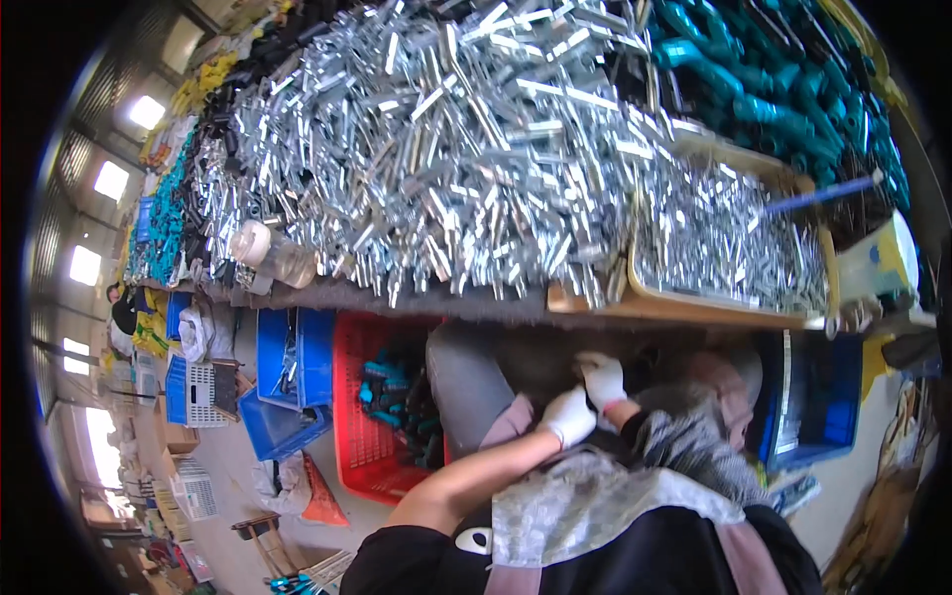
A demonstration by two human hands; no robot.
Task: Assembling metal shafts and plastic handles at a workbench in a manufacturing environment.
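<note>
Both our gloved hands, left (567,415) & right (602,378), meet at lap, frame centre-low, under surface (416,300); grip state can't tell. Metal parts (426,149) heaped above.

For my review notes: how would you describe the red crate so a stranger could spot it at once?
Start from the long workbench heaped with shiny metal parts and look beneath its front edge. The red crate sits on the floor there, holding teal-handled pieces, just left of the gloved hands. The bins beside it are blue; it alone is red.
</note>
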